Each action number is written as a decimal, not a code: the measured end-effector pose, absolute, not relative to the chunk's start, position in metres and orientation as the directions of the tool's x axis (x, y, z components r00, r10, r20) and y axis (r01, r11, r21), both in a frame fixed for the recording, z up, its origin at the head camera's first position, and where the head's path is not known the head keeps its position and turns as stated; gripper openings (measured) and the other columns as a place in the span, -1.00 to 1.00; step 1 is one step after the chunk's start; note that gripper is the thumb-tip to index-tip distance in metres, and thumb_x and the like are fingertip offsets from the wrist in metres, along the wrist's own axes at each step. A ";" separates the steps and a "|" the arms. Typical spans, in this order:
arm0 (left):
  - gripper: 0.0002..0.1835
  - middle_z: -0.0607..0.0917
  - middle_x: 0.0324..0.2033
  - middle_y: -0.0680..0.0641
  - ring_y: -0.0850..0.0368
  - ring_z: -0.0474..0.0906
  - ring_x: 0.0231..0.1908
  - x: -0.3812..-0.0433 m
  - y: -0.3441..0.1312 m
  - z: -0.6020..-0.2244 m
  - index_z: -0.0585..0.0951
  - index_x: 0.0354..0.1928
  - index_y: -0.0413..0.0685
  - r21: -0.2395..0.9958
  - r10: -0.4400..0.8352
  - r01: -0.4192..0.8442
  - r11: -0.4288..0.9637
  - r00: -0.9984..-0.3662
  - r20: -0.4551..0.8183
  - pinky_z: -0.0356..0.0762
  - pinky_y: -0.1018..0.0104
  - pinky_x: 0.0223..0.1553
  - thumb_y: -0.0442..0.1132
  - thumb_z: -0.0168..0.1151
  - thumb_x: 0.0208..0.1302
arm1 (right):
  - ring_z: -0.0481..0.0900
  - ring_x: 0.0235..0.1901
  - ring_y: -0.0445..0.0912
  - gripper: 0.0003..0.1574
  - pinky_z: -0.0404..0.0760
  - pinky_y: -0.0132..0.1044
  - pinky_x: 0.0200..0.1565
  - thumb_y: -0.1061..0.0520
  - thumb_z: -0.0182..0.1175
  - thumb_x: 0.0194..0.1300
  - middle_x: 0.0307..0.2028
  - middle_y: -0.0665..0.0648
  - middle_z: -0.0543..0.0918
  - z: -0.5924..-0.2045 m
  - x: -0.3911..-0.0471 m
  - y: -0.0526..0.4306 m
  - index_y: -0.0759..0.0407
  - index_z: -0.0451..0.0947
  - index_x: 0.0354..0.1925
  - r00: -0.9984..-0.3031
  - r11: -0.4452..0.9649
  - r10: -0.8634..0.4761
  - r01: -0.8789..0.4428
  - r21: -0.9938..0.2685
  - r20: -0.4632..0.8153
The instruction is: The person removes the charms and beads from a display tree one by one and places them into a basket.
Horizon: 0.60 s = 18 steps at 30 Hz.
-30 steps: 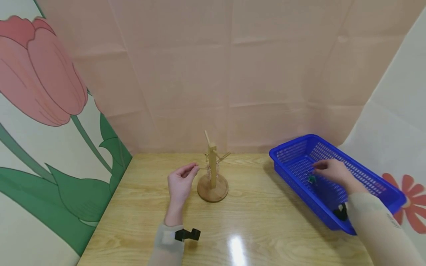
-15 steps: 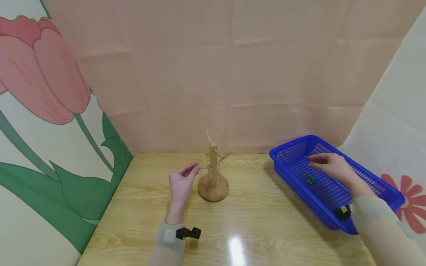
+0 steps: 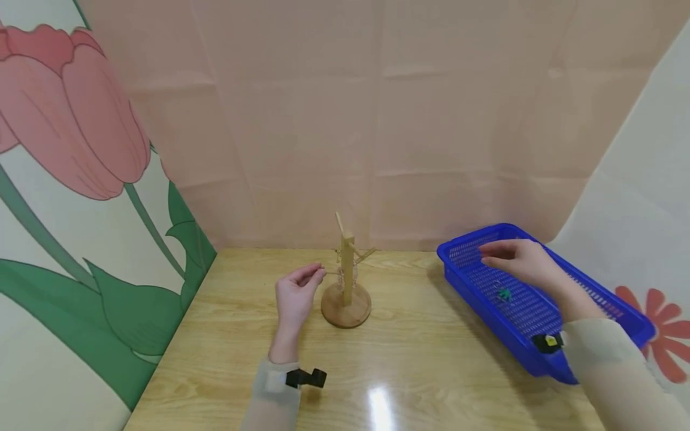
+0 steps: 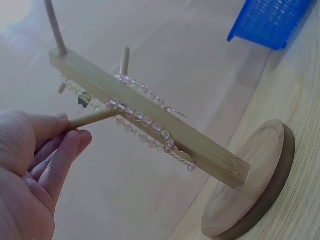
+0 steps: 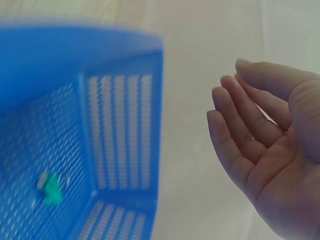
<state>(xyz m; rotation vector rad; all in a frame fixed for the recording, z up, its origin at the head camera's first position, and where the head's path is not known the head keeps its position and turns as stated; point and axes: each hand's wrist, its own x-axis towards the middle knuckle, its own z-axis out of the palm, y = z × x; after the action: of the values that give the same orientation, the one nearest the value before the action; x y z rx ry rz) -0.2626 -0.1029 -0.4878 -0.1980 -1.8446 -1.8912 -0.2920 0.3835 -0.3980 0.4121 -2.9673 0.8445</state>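
My left hand [image 3: 295, 296] pinches the end of a wooden peg [image 4: 92, 119] between thumb and fingers. That peg belongs to a wooden display stand [image 3: 348, 269] with a square post and a round base [image 4: 272, 155]. A clear pink beaded bracelet [image 4: 145, 120] hangs on the held peg, beside the post. Behind the post hangs another beaded bracelet [image 4: 145, 89], and a yellowish one with a dark charm [image 4: 84, 99] hangs higher up. Over the blue basket [image 3: 485, 308], my right hand [image 3: 523, 260] holds nothing, fingers loosely bent. A small green item [image 3: 504, 294] lies on the basket floor.
The basket stands at the right of the wood-grain table [image 3: 409, 335], near a white side wall with a red flower [image 3: 663, 323]. A pinkish sheet [image 3: 302, 120] hangs behind the table. Black wrist straps [image 3: 305, 378] sit on the sleeves.
My right hand has moved up and left over the basket, away from the green item, which shows more fully now. The left hand keeps its pinch on the peg.
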 end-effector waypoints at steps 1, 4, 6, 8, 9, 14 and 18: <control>-0.76 0.80 -0.28 -0.11 0.05 0.76 -0.30 -0.263 -0.103 -0.488 0.78 -0.19 -0.17 0.901 -0.240 0.432 0.027 -0.873 0.425 0.76 0.30 -0.26 -0.19 0.50 0.16 | 0.66 -0.02 0.01 -0.44 0.69 -0.31 -0.08 -0.24 0.25 0.36 0.01 0.08 0.71 -0.395 -0.292 0.377 0.02 0.61 0.18 -0.962 0.810 -0.254 -0.267 -0.523 0.098; -0.76 0.79 -0.27 -0.14 0.02 0.76 -0.29 -0.264 -0.102 -0.487 0.77 -0.18 -0.23 0.909 -0.249 0.416 0.010 -0.880 0.405 0.76 0.31 -0.25 -0.23 0.49 0.17 | 0.67 -0.03 -0.04 -0.45 0.70 -0.32 -0.07 -0.26 0.27 0.33 -0.01 0.04 0.72 -0.389 -0.294 0.356 -0.01 0.63 0.14 -0.957 0.786 -0.276 -0.279 -0.551 0.092; -0.76 0.79 -0.27 -0.16 0.00 0.76 -0.28 -0.264 -0.101 -0.485 0.76 -0.17 -0.27 0.917 -0.256 0.400 0.003 -0.886 0.387 0.76 0.33 -0.24 -0.27 0.49 0.17 | 0.68 -0.04 -0.04 -0.47 0.71 -0.27 -0.06 -0.24 0.27 0.34 -0.02 0.05 0.73 -0.387 -0.297 0.344 0.00 0.63 0.13 -0.949 0.772 -0.302 -0.302 -0.559 0.095; -0.77 0.79 -0.26 -0.19 -0.03 0.76 -0.28 -0.264 -0.100 -0.483 0.75 -0.16 -0.32 0.923 -0.259 0.385 0.005 -0.891 0.373 0.75 0.34 -0.24 -0.32 0.48 0.17 | 0.69 -0.06 -0.07 -0.50 0.71 -0.28 -0.06 -0.23 0.29 0.33 -0.04 0.02 0.74 -0.388 -0.301 0.333 -0.02 0.65 0.11 -0.944 0.756 -0.313 -0.315 -0.573 0.106; -0.77 0.78 -0.26 -0.20 -0.04 0.76 -0.28 -0.263 -0.100 -0.482 0.74 -0.16 -0.34 0.925 -0.257 0.379 0.008 -0.893 0.368 0.75 0.34 -0.23 -0.34 0.47 0.18 | 0.69 -0.07 -0.08 -0.53 0.71 -0.28 -0.07 -0.20 0.30 0.33 -0.05 0.01 0.74 -0.389 -0.302 0.327 -0.03 0.65 0.10 -0.941 0.747 -0.318 -0.323 -0.581 0.115; -0.76 0.77 -0.24 -0.24 -0.03 0.76 -0.28 -0.262 -0.098 -0.479 0.70 -0.14 -0.44 0.934 -0.247 0.357 0.011 -0.904 0.348 0.76 0.31 -0.23 -0.40 0.43 0.19 | 0.70 -0.09 -0.13 -0.64 0.71 -0.35 -0.12 -0.07 0.33 0.34 -0.06 0.03 0.74 -0.402 -0.299 0.294 -0.03 0.67 0.07 -0.931 0.640 -0.324 -0.348 -0.685 0.169; -0.76 0.78 -0.24 -0.20 0.01 0.76 -0.28 -0.263 -0.098 -0.481 0.74 -0.15 -0.34 0.931 -0.256 0.364 -0.009 -0.901 0.350 0.76 0.32 -0.23 -0.33 0.47 0.18 | 0.69 -0.07 -0.10 -0.61 0.73 -0.30 -0.09 -0.07 0.34 0.33 -0.02 0.12 0.73 -0.425 -0.290 0.258 0.02 0.67 0.07 -0.939 0.477 -0.295 -0.307 -0.824 0.179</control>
<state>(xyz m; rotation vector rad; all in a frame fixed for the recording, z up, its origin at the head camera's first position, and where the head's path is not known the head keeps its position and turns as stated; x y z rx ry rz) -0.2629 -0.0979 -0.4807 -0.1116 -1.8518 -1.9626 -0.2902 0.2575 -0.4253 0.5481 -2.6893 1.5040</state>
